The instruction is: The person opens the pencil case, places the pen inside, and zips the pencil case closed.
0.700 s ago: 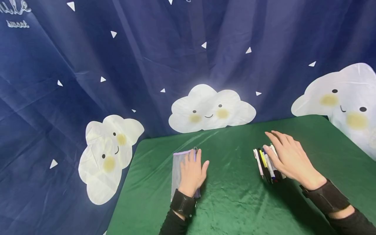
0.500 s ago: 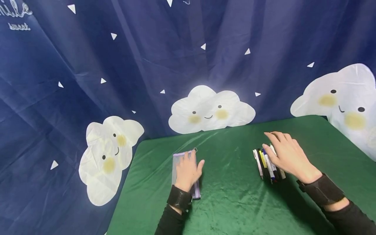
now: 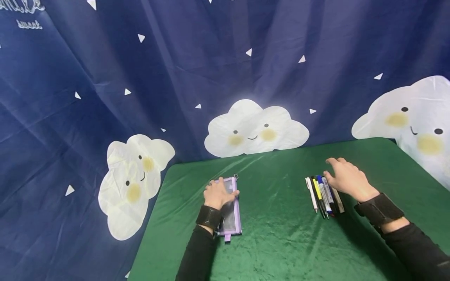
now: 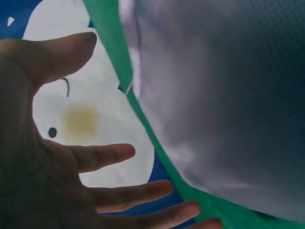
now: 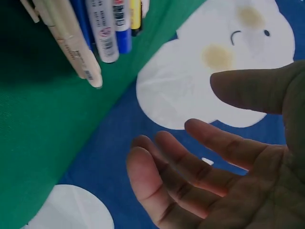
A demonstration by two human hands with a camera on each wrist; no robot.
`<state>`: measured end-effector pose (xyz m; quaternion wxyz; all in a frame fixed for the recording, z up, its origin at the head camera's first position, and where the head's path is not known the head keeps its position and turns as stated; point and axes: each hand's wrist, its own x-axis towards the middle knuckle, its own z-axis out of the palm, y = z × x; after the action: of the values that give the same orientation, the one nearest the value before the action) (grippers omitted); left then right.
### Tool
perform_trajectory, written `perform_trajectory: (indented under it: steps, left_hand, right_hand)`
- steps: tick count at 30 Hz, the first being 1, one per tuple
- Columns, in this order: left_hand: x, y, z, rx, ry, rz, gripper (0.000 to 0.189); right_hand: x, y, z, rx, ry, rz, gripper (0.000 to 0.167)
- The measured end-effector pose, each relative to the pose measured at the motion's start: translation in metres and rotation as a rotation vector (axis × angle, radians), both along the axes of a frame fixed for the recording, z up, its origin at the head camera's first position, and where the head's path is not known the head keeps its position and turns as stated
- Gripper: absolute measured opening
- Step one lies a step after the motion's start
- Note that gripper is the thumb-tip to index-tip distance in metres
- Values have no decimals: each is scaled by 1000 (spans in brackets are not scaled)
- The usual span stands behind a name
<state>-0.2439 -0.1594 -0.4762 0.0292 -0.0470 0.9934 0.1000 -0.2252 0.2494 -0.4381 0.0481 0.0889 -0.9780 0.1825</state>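
A pale mesh pencil pouch (image 3: 230,219) with lilac zip edging and a ring at its far end lies on the green cloth. My left hand (image 3: 216,194) is over its left side, thumb reaching across the mesh. In the left wrist view, the fingers (image 4: 109,156) are spread beside the pouch (image 4: 219,105) and grip nothing. Farther right, several pens and markers (image 3: 318,195) lie side by side in a row. My right hand (image 3: 348,181) hovers at their right end, fingers loosely bent. The right wrist view has the markers (image 5: 102,31) apart from that hand's fingers (image 5: 219,143).
The table (image 3: 274,238) wears a green cloth with rounded far corners. Behind it hangs a dark blue curtain (image 3: 197,47) printed with smiling clouds (image 3: 253,134) and small white triangles. Both wrists carry black bands (image 3: 209,216).
My left hand has slid left across the pouch, uncovering its right edge and near-end tab. My right hand has drawn slightly right, showing more of the pens.
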Motion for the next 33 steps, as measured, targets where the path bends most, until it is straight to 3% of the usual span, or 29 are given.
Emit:
perform_trajectory:
  steps: [11,18,23,28,33]
  left_hand:
    - [-7,0,-12,-9,-40,45,100]
    - [-9,0,-14,-10,-80,12,98]
    - [-13,-5,-11,6,-90,-7,85]
    - [-16,-9,-8,43,-103,-13,83]
    - [-19,-12,-9,75,-100,-12,81]
  right_hand:
    - [-24,14,-21,-11,-195,6,55]
    - [-30,24,-33,-10,-326,40,56]
    - [-34,26,-35,-28,-370,31,55]
    - [-38,24,-36,-81,-436,15,55]
    - [-39,24,-35,-92,-426,24,53]
